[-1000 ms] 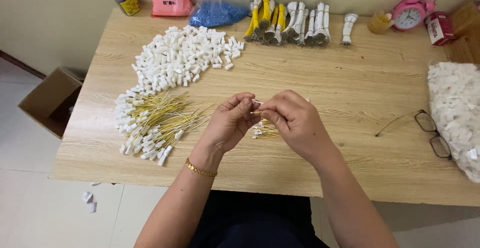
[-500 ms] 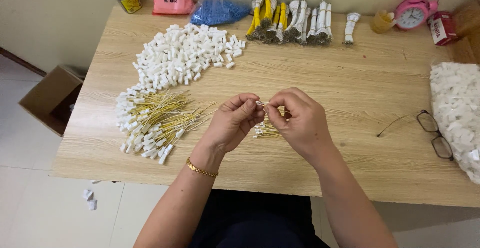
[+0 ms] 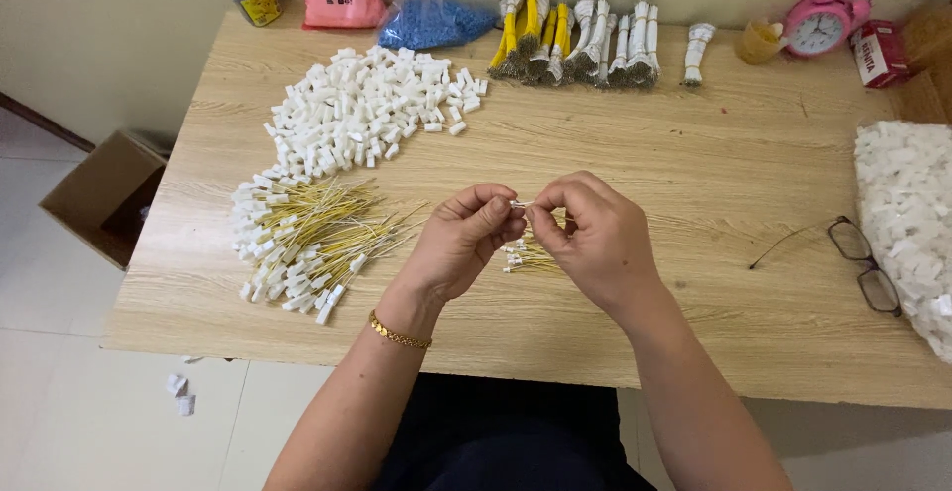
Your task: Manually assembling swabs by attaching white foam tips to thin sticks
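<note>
From my head camera, my left hand [image 3: 461, 238] and right hand [image 3: 595, 238] meet over the middle of the counter [image 3: 635, 144], fingertips pressed together, both pinching one small white connector [image 3: 520, 203] between them. Just under my hands lies a small bunch of yellow wires [image 3: 526, 253]. To the left sits a heap of finished wires with white ends [image 3: 302, 238]; farther off, a pile of loose white connectors [image 3: 372, 109]. Glasses [image 3: 863, 258] lie right.
</note>
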